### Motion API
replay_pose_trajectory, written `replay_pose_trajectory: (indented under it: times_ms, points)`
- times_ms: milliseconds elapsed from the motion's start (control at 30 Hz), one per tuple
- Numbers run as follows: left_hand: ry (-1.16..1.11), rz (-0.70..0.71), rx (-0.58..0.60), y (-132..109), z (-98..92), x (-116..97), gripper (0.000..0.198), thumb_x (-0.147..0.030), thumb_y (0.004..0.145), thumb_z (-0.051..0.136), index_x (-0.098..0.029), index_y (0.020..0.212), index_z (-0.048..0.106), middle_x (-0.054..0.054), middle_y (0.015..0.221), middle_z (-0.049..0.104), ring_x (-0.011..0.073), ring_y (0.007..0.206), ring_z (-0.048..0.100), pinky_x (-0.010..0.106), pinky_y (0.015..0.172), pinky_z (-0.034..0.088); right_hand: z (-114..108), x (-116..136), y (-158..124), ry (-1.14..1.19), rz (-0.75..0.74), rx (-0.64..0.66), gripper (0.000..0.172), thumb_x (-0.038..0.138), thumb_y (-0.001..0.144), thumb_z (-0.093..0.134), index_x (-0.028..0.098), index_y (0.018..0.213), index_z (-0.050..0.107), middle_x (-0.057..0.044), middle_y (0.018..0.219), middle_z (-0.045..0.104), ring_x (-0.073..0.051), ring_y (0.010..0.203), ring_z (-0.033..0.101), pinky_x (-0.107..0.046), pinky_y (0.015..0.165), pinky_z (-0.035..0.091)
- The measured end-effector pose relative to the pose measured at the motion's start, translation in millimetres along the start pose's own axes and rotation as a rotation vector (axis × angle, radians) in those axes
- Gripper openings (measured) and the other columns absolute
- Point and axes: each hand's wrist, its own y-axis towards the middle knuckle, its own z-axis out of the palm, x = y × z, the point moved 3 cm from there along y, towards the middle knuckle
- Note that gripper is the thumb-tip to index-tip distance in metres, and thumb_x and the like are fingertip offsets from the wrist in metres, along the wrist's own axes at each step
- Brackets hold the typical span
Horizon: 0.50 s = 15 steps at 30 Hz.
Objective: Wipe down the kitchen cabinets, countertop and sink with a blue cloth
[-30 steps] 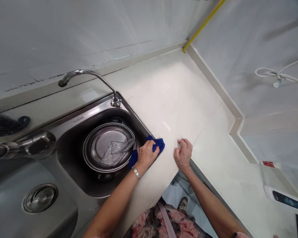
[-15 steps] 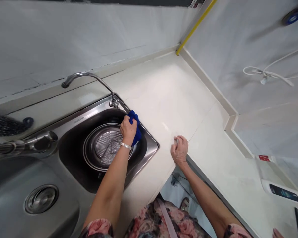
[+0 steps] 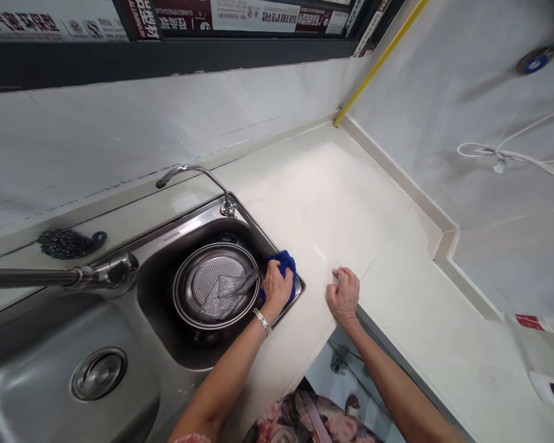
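My left hand (image 3: 277, 285), with a silver bracelet at the wrist, grips a blue cloth (image 3: 288, 263). The cloth lies on the right rim of the steel sink (image 3: 245, 215), close to its near right corner. Left of that hand, inside the basin, sits a round metal pan (image 3: 184, 307) with a dimpled bottom. A grey, glittery scouring cloth (image 3: 221, 298) is draped in the pan. My right hand (image 3: 344, 294) rests on the cream countertop (image 3: 332, 203) near its front edge. Its fingers are curled in, with nothing visible in them.
A curved chrome faucet (image 3: 198, 169) rises behind the right basin. A second steel tap (image 3: 106, 271) reaches in at the left, near a dark scrubbing brush (image 3: 69, 243). A yellow pipe (image 3: 378, 64) stands in the corner. A white cable (image 3: 498, 151) hangs off the right wall.
My left hand has slid the blue cloth along the sink's right rim toward the near corner, away from the pan. My right hand stays on the counter. The view has tilted up.
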Motion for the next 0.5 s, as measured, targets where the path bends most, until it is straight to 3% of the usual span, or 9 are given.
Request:
replay_pose_trajectory:
  times_ms: [133,267,400,500]
  points:
    - [-0.093,-0.060,-0.164,31,-7.8,-3,0.014,-0.025,0.093,0.048,-0.019,0.105,0.051,0.016,0.111,0.069,0.0279,0.108,0.066,0.042,0.100,0.050,1,-2,-1,-0.001,-0.013,-0.003,0.041,0.008,0.077,0.049,0.018,0.116,0.060,-0.014,0.122,0.060,-0.030,0.120,0.055,-0.050,0.103,0.046]
    - [-0.185,-0.082,-0.268,72,-23.6,-1,0.009,-0.029,0.089,0.053,-0.023,0.095,0.050,0.010,0.101,0.068,0.0254,0.103,0.065,0.041,0.101,0.049,0,-1,0,-0.024,-0.026,0.012,0.041,0.009,0.078,0.048,0.017,0.116,0.059,-0.015,0.121,0.060,-0.031,0.121,0.055,-0.051,0.102,0.047]
    - [-0.282,-0.146,-0.349,116,-40.1,5,0.012,-0.034,0.089,0.054,-0.023,0.090,0.053,0.005,0.091,0.067,0.0211,0.088,0.065,0.036,0.087,0.053,-1,0,-1,-0.042,-0.044,0.015,0.041,0.009,0.079,0.048,0.018,0.118,0.058,-0.016,0.122,0.060,-0.032,0.123,0.055,-0.052,0.101,0.047]
    - [-0.339,-0.208,-0.415,146,-47.4,6,0.021,-0.037,0.090,0.051,-0.018,0.095,0.058,0.009,0.094,0.070,0.0204,0.084,0.067,0.034,0.078,0.055,0,0,-2,-0.041,-0.045,0.016,0.041,0.010,0.080,0.048,0.019,0.119,0.058,-0.015,0.123,0.059,-0.032,0.124,0.055,-0.051,0.100,0.047]
